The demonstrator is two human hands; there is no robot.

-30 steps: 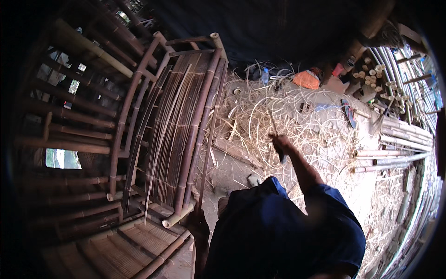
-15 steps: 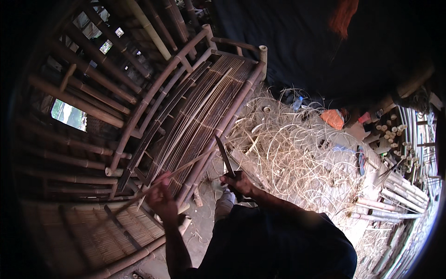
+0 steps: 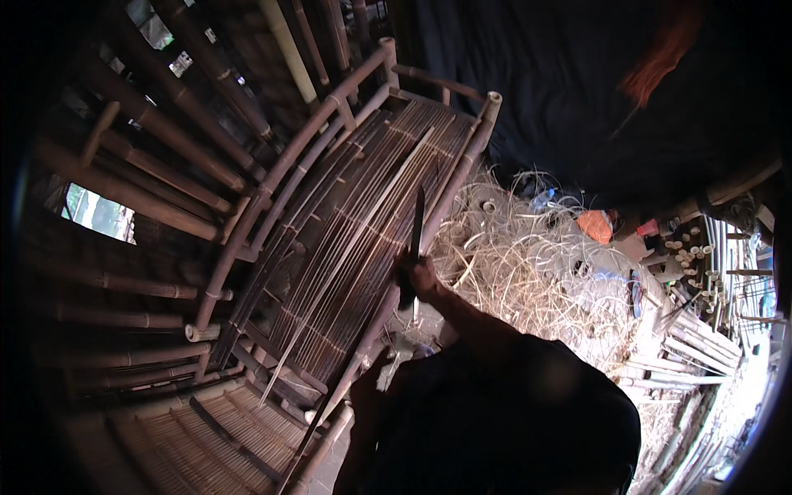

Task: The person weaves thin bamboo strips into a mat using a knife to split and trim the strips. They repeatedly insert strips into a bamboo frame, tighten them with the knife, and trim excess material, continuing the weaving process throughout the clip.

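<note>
My right hand (image 3: 421,276) is closed round the handle of a knife. Its long dark blade (image 3: 419,219) points away from me over the front rail of a bamboo bench (image 3: 386,318). Closer to my body, my left hand (image 3: 373,373) is in deep shadow beside the bench's near end, its fingers hard to make out. A thin bamboo strip (image 3: 323,411) runs from it down past the bench end toward the lower edge. On the bench seat lie several long thin strips, one pale strip (image 3: 363,229) standing out among them.
Curly bamboo shavings (image 3: 528,264) heap on the floor to the right. Beyond them are an orange bag (image 3: 594,225) and stacked bamboo poles (image 3: 701,342). A slatted bamboo surface (image 3: 206,441) lies at the lower left. Dark cloth (image 3: 561,99) hangs at the back.
My left hand has come down and right, close to my body, and the strip now trails below it. The knife has moved up and right, its blade more upright. The view has shifted slightly.
</note>
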